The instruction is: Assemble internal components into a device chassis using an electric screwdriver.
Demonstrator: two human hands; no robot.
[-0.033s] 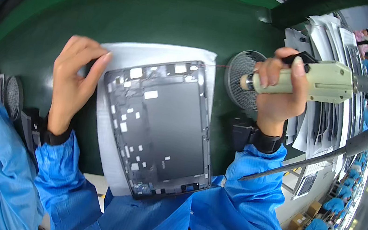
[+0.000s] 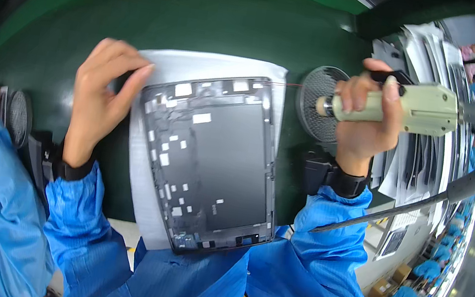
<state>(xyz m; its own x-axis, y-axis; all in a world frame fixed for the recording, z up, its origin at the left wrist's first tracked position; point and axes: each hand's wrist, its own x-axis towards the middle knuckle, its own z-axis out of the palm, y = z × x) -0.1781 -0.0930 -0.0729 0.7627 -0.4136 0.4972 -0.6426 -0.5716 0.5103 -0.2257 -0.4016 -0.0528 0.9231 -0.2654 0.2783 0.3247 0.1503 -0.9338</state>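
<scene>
Pale-green tool (image 2: 422, 110) being grasped by the right hand (image 2: 367, 130); dark flat panel (image 2: 216, 167) being borne on a white sheet (image 2: 213, 65).
Panel being taken as landmark: its inner side, dotted with white patches, is being turned upward. Right of its upper right corner, the tool's body is being wrapped by the right fingers, well apart from it. At its upper left corner, the left hand (image 2: 103, 90) is being held with thumb and fingertips close together; whether anything is being pinched cannot be told. Containers: cardboard boxes (image 2: 383, 287) are being seen far off, lower right of the panel; contents too small to be made out.
</scene>
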